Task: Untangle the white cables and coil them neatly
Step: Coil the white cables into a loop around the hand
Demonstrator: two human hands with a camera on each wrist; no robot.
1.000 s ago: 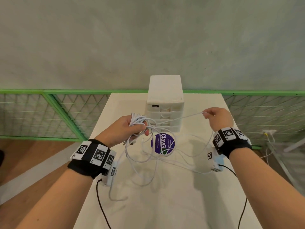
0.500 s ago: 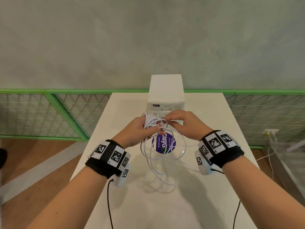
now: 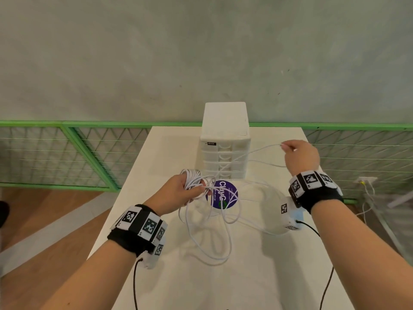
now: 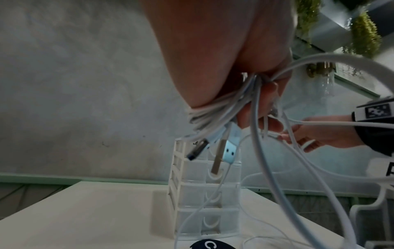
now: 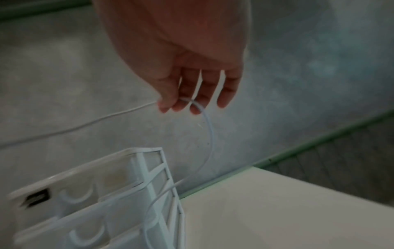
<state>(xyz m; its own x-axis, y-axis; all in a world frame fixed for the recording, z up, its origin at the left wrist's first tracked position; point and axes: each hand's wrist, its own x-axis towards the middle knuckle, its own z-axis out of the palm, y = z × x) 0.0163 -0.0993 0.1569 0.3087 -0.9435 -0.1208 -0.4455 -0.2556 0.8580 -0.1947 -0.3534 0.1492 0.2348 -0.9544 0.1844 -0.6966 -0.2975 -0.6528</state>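
The left hand [image 3: 178, 193] stays clenched round the bundled white cables [image 3: 194, 182], loose loops sagging onto the desk [image 3: 257, 276]. The right hand [image 3: 300, 156], beside the bundle half a second ago, has swung out right past the drawer unit [image 3: 224, 139], its fingers [image 5: 197, 101] pinching one strand, probably drawing out slack for the next wrap.

Left hand [image 3: 182, 191] raised mid-frame, fingers curled tight round what it grips. Right hand [image 3: 300, 156] out further and to the right — thumb and fingertips [image 5: 177, 105] pinched, other fingers loosely extended. Both forearms reaching forward.
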